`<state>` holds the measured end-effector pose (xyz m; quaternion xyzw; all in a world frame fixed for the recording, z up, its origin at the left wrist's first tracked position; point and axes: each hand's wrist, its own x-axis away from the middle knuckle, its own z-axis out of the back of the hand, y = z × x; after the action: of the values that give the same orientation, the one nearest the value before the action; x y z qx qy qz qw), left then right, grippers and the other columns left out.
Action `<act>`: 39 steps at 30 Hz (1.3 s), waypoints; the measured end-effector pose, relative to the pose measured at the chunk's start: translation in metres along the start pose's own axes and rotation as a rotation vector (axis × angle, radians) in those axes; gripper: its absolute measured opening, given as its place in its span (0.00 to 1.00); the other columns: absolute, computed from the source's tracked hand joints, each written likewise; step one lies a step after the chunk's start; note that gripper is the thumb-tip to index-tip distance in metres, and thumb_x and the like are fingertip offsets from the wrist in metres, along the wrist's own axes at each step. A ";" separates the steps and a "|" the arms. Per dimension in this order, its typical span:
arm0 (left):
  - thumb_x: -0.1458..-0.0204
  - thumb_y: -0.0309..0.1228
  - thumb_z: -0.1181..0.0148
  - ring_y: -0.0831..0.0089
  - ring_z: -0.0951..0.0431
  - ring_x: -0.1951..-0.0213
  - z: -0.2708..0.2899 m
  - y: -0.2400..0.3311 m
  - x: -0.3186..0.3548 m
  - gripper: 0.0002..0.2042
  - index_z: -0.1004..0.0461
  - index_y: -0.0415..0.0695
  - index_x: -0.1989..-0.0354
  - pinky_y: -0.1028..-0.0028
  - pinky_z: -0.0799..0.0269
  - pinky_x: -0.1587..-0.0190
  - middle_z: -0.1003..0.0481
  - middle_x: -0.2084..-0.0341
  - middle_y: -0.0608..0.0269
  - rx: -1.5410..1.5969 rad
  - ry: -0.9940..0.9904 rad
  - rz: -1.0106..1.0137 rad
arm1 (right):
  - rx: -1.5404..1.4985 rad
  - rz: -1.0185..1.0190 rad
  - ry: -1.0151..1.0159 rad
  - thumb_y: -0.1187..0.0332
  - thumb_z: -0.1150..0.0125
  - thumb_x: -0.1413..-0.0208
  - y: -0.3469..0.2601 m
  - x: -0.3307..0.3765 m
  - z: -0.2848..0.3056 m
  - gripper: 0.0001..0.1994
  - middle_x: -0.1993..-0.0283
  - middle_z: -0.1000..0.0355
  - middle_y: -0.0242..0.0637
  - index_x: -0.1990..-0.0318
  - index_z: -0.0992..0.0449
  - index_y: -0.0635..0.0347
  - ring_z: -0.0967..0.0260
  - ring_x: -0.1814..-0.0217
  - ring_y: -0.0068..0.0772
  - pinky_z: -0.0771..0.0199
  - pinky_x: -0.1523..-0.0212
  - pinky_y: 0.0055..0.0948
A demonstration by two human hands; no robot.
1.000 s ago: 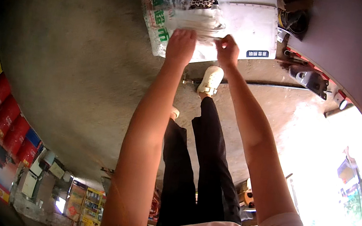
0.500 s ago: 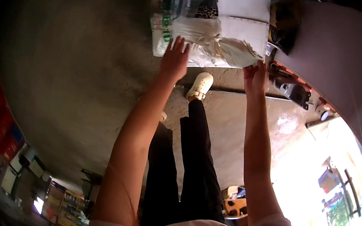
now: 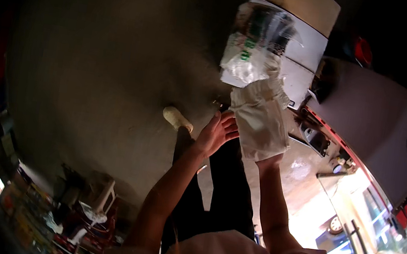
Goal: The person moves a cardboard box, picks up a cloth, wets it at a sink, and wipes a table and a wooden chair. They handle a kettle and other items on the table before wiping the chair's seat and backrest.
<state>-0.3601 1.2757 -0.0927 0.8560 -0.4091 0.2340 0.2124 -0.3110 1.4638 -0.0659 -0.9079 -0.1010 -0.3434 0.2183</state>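
Two bare arms rise from the lower edge toward the middle of the view, above a dim concrete floor. Far left, low: cluttered shelves with red items, blurred, too small to make out. Near them, a white stool on the floor.

One pale shoe shows left of centre, at the end of a dark trouser leg.

Left hand: open, fingers spread and slightly curled, palm turned toward the cloth. Grip wide, holding nothing; fingertips just beside the cloth's left edge, contact uncertain.

Cloth: white, folded or bunched, hanging upright between the two hands, centre-right of the view. Its top meets a clear plastic bag with green print, crumpled, lying on a pale flat box.

Right hand: mostly hidden beneath the cloth's lower end. The cloth appears to rest on or be gripped by it; fingers not visible, so I cannot tell how the grip stands.

Right of the box: a dark object with a red part, then a broad grey surface running down-right. Beyond it, lower right, bright daylight and a glass door.
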 end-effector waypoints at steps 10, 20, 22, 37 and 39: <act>0.41 0.60 0.61 0.60 0.30 0.44 0.026 0.081 0.170 0.35 0.42 0.44 0.35 0.60 0.32 0.43 0.34 0.42 0.56 0.834 -0.310 -0.406 | 1.741 -0.035 -0.847 0.70 0.36 0.58 0.127 0.089 -0.227 0.09 0.55 0.27 0.36 0.66 0.23 0.60 0.25 0.62 0.35 0.22 0.61 0.30; 0.41 0.50 0.51 0.65 0.26 0.52 0.118 0.166 0.357 0.28 0.38 0.43 0.40 0.64 0.28 0.48 0.28 0.51 0.60 0.284 0.299 -0.854 | 1.422 0.023 -1.298 0.74 0.41 0.57 0.268 0.123 -0.361 0.07 0.56 0.26 0.37 0.68 0.25 0.60 0.33 0.54 0.40 0.32 0.53 0.34; 0.41 0.48 0.50 0.66 0.26 0.53 0.135 0.192 0.384 0.25 0.36 0.43 0.41 0.65 0.28 0.49 0.28 0.52 0.60 0.265 0.325 -0.928 | 1.296 -0.037 -1.363 0.74 0.43 0.56 0.285 0.113 -0.382 0.07 0.54 0.27 0.40 0.66 0.26 0.61 0.35 0.52 0.42 0.36 0.48 0.36; 0.43 0.29 0.46 0.73 0.22 0.59 0.286 0.331 0.501 0.12 0.26 0.43 0.52 0.73 0.26 0.55 0.23 0.60 0.62 -0.073 0.909 -1.240 | 1.353 -0.850 -0.896 0.57 0.50 0.36 0.569 -0.022 -0.564 0.17 0.48 0.31 0.43 0.50 0.32 0.63 0.31 0.46 0.35 0.31 0.44 0.33; 0.42 0.29 0.48 0.71 0.22 0.59 0.293 0.351 0.530 0.11 0.26 0.41 0.52 0.72 0.25 0.56 0.23 0.60 0.61 0.419 0.752 -1.297 | 1.441 -0.818 -1.137 0.60 0.46 0.38 0.623 -0.022 -0.589 0.17 0.49 0.31 0.41 0.49 0.33 0.63 0.32 0.46 0.32 0.32 0.44 0.32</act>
<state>-0.2803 0.5926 0.0375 0.8097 0.3257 0.4101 0.2651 -0.4613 0.6376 0.1096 -0.4840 -0.6782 0.2356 0.5003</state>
